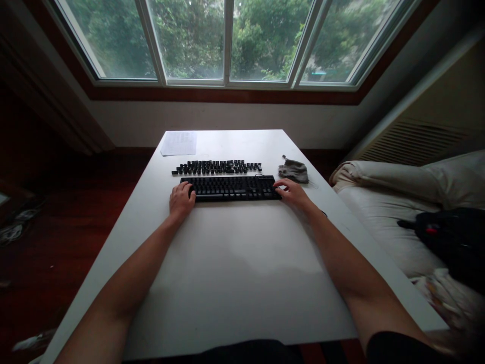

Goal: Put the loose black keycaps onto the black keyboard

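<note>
A black computer keyboard [231, 188] lies flat across the white table, held at both ends. My left hand [182, 198] is closed around its left end, with the thumb near the front corner. At the opposite end, my right hand [291, 192] grips the right edge between thumb and fingers. Just behind the keyboard, several loose black keycaps [217, 167] stand in rough rows. Whether every key position on the keyboard has its cap is too dark and small to tell.
On the white table [235, 263], a crumpled grey cloth [293, 171] lies beyond my right hand, with a thin cable near it. A printed paper sheet [180, 143] rests at the far left corner. To the right stands a pale sofa [379, 212] with a black bag [450, 237] on it.
</note>
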`<state>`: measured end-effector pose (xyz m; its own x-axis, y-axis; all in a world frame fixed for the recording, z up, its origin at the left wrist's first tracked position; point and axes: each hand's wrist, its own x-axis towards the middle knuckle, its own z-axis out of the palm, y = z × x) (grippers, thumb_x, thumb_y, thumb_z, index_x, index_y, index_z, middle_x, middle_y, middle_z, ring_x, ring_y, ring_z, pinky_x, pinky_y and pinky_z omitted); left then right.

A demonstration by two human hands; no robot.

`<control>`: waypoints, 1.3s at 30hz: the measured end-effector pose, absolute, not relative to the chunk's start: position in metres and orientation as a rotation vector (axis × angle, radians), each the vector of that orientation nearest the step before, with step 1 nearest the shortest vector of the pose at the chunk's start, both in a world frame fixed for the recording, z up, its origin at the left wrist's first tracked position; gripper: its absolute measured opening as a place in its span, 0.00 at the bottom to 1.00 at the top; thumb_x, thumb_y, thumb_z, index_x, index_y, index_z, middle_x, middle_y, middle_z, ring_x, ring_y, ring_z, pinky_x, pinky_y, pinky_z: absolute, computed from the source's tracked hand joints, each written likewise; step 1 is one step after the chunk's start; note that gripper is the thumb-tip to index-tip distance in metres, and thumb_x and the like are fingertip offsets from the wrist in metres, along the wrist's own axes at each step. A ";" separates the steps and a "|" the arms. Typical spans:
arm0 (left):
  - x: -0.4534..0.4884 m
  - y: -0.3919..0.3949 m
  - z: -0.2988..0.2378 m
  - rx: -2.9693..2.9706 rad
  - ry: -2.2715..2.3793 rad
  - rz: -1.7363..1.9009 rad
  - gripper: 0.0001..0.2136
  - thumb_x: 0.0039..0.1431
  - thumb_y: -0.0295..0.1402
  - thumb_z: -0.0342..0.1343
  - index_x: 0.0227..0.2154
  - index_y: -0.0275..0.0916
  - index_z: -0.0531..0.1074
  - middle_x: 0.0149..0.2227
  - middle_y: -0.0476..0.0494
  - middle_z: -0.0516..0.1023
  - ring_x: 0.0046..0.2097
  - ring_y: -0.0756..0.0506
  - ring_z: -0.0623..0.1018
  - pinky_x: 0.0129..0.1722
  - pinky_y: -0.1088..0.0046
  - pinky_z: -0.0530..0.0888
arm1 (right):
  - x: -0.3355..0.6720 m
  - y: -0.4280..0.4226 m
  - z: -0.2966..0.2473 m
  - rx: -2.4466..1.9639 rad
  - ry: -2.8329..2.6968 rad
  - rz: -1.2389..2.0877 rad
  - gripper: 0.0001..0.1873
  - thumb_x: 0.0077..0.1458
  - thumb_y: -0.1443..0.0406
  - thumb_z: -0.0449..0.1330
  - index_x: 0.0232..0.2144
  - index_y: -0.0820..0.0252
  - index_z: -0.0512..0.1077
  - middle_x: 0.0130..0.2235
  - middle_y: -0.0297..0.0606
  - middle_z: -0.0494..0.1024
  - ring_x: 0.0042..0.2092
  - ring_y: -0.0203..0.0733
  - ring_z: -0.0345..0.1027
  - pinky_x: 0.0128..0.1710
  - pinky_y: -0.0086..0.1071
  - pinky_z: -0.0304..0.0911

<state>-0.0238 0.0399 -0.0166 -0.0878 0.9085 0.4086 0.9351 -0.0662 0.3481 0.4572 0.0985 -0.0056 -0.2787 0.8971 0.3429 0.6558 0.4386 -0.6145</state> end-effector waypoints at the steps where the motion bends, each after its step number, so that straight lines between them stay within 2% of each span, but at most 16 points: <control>1: -0.024 0.040 -0.017 -2.090 -2.114 -0.865 0.18 0.68 0.38 0.50 0.56 0.40 0.74 0.63 0.39 0.72 0.63 0.33 0.69 0.66 0.52 0.67 | 0.458 0.099 -0.007 -1.293 -2.035 0.486 0.11 0.56 0.60 0.62 0.40 0.53 0.81 0.49 0.42 0.80 0.48 0.52 0.75 0.43 0.44 0.74; 6: -0.024 0.040 -0.016 -2.092 -2.111 -0.867 0.18 0.68 0.38 0.50 0.57 0.40 0.74 0.63 0.38 0.72 0.63 0.33 0.69 0.66 0.51 0.66 | 0.456 0.098 -0.007 -1.295 -2.074 0.498 0.10 0.54 0.61 0.63 0.38 0.52 0.81 0.49 0.43 0.80 0.49 0.53 0.74 0.44 0.47 0.74; 15: -0.023 0.039 -0.015 -2.094 -2.128 -0.848 0.19 0.68 0.38 0.50 0.57 0.40 0.74 0.64 0.38 0.72 0.63 0.33 0.69 0.66 0.52 0.66 | 0.451 0.097 -0.005 -1.324 -2.198 0.312 0.10 0.56 0.66 0.62 0.40 0.51 0.80 0.47 0.42 0.80 0.50 0.55 0.71 0.53 0.50 0.69; 21: -0.023 0.038 -0.015 -2.090 -2.125 -0.835 0.19 0.68 0.38 0.50 0.57 0.39 0.74 0.64 0.38 0.72 0.63 0.33 0.69 0.65 0.52 0.67 | 0.451 0.100 -0.006 -1.309 -2.230 0.320 0.09 0.55 0.66 0.61 0.39 0.53 0.79 0.46 0.42 0.80 0.49 0.53 0.71 0.50 0.48 0.71; 25: -0.024 0.038 -0.015 -2.078 -2.117 -0.838 0.18 0.69 0.38 0.50 0.57 0.39 0.74 0.64 0.38 0.72 0.63 0.33 0.69 0.64 0.52 0.68 | 0.452 0.099 -0.003 -1.320 -2.167 0.348 0.09 0.55 0.62 0.63 0.40 0.53 0.79 0.46 0.43 0.80 0.50 0.53 0.71 0.47 0.45 0.71; 28: -0.025 0.039 -0.016 -2.080 -2.108 -0.843 0.18 0.69 0.38 0.50 0.57 0.39 0.74 0.64 0.38 0.72 0.63 0.34 0.69 0.64 0.53 0.68 | 0.450 0.098 0.004 -1.358 -1.952 0.451 0.11 0.57 0.56 0.63 0.38 0.55 0.77 0.41 0.42 0.80 0.43 0.49 0.72 0.42 0.41 0.71; 30: -0.025 0.039 -0.016 -2.080 -2.104 -0.842 0.18 0.69 0.38 0.50 0.57 0.39 0.75 0.63 0.38 0.72 0.62 0.34 0.69 0.65 0.53 0.68 | 0.444 0.098 0.012 -1.325 -1.743 0.579 0.15 0.59 0.51 0.61 0.33 0.56 0.73 0.33 0.38 0.77 0.36 0.43 0.70 0.39 0.38 0.70; 33: -0.026 0.039 -0.016 -2.081 -2.106 -0.842 0.18 0.69 0.38 0.51 0.57 0.39 0.75 0.63 0.38 0.72 0.62 0.34 0.69 0.65 0.53 0.68 | 0.426 0.099 0.025 -1.154 -1.479 0.834 0.21 0.60 0.49 0.60 0.24 0.55 0.65 0.24 0.32 0.68 0.28 0.36 0.62 0.30 0.32 0.65; 36: -0.026 0.039 -0.016 -2.081 -2.112 -0.845 0.18 0.69 0.38 0.51 0.57 0.40 0.74 0.64 0.39 0.72 0.63 0.34 0.69 0.65 0.53 0.68 | 0.405 0.101 0.037 -1.015 -1.367 1.061 0.25 0.58 0.50 0.62 0.20 0.53 0.55 0.20 0.28 0.57 0.22 0.33 0.50 0.22 0.29 0.55; 39: -0.026 0.039 -0.016 -2.089 -2.106 -0.846 0.18 0.69 0.38 0.50 0.57 0.39 0.74 0.64 0.38 0.72 0.63 0.33 0.69 0.64 0.52 0.68 | 0.389 0.106 0.043 -0.934 -1.316 1.185 0.27 0.57 0.52 0.63 0.19 0.53 0.51 0.18 0.26 0.51 0.21 0.32 0.44 0.19 0.28 0.48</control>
<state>-0.0263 0.0388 -0.0162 -0.0820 0.9084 0.4100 0.9396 -0.0667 0.3356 0.3889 0.1055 0.0433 -0.1093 0.9725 0.2058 -0.1029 0.1949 -0.9754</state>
